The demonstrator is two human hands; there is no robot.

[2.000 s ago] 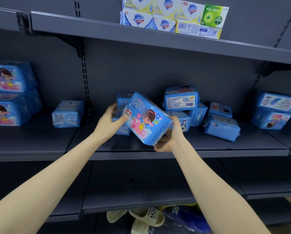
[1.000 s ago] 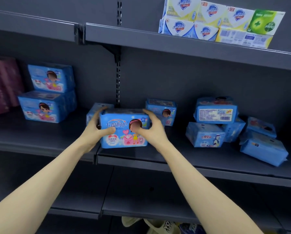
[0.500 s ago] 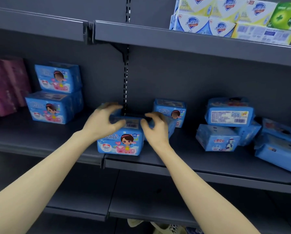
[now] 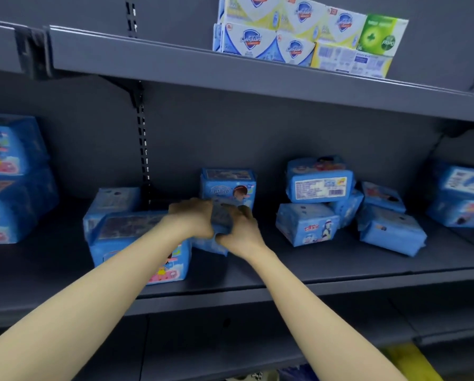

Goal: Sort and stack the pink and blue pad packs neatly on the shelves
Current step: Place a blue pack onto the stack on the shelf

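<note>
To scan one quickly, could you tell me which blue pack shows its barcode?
The blue pack topping the right-hand pile; its white barcode label faces outward, unlike the others.

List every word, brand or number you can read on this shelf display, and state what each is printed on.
"Safeguard": on the blue-and-white soap box.
"Dettol", upside down and only probable: on the green soap box.
"七度空间": on the leaning blue pad pack.
Too small to read: the barcode label on the stacked pad pack.
Too blurred to read: the Chinese title on the upright pack at the back.
</note>
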